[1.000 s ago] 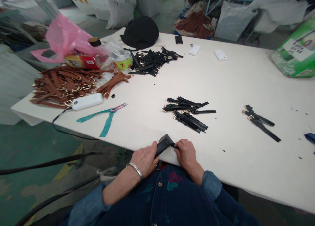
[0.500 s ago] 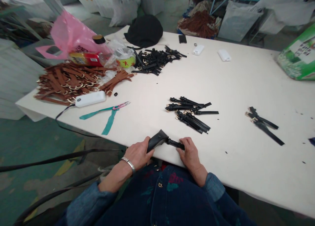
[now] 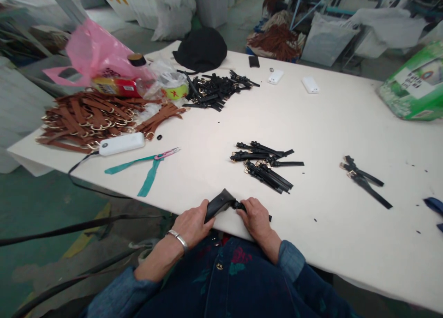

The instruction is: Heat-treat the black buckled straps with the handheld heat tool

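My left hand (image 3: 192, 223), with a metal bracelet at the wrist, is closed round a wide black leather strap piece (image 3: 220, 203) with a flared end. A narrow black buckle strap (image 3: 238, 205) meets that end. Closed over this narrow strap is my right hand (image 3: 256, 219), hiding its middle, while its tail shows beyond the fingers. Both hands are at the table's front edge. Just beyond them lies a small heap of black buckle straps (image 3: 270, 176). Two more black straps with gold buckles (image 3: 367, 182) lie crossed to the right.
Pink-handled snips (image 3: 166, 153) with teal cloth strips lie left on the white table (image 3: 325, 129). Further back are brown straps (image 3: 83, 115), a white power bank (image 3: 122, 143), a pink bag (image 3: 93, 50), more black straps (image 3: 214, 89) and a black cap (image 3: 202, 49). A green package (image 3: 415, 85) stands right.
My right hand has slid left along the narrow strap, closer to the wide piece, and the strap's tail now shows past it. The left hand keeps its grip. The view has shifted slightly.
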`<state>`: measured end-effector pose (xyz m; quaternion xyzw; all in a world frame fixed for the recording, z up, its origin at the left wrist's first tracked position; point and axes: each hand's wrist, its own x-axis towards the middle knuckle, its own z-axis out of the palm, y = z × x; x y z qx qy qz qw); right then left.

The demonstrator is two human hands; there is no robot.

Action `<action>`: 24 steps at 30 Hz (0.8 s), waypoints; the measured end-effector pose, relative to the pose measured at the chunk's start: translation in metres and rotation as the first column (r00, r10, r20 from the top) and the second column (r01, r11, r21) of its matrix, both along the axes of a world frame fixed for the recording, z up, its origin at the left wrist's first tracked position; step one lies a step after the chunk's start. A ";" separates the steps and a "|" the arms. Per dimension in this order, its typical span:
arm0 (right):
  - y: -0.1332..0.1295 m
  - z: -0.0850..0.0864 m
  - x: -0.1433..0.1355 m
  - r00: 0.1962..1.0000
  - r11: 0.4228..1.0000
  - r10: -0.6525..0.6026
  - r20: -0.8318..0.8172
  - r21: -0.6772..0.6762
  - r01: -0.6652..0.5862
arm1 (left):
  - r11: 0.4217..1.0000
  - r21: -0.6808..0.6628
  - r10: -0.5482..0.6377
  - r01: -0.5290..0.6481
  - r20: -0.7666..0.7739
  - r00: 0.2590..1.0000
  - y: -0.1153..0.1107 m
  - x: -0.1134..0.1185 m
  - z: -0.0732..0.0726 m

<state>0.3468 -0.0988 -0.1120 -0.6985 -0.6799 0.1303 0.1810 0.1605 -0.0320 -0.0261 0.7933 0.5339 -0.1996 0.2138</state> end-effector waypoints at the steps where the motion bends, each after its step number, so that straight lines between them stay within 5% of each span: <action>1: 0.000 -0.001 0.000 1.000 1.000 0.003 -0.001 -0.002 -0.003 | 1.000 0.001 -0.002 0.002 0.006 1.000 0.000 -0.001 -0.001; 9: -0.001 -0.010 0.000 0.998 0.999 0.013 0.060 -0.053 -0.009 | 0.998 0.044 -0.052 0.050 0.034 0.998 0.002 -0.006 -0.008; 15: -0.005 -0.009 0.022 0.999 0.998 -0.011 0.034 0.063 0.009 | 0.998 0.057 -0.040 0.036 0.068 0.997 -0.002 -0.006 -0.003; 20: -0.024 0.012 0.144 0.953 0.941 -0.289 0.089 0.209 0.266 | 0.999 0.042 0.008 -0.012 0.088 0.996 -0.008 -0.007 0.005; 24: -0.037 0.040 0.249 0.726 0.769 -0.625 0.285 0.386 0.510 | 0.998 0.042 0.046 -0.049 0.081 0.996 -0.009 -0.010 0.008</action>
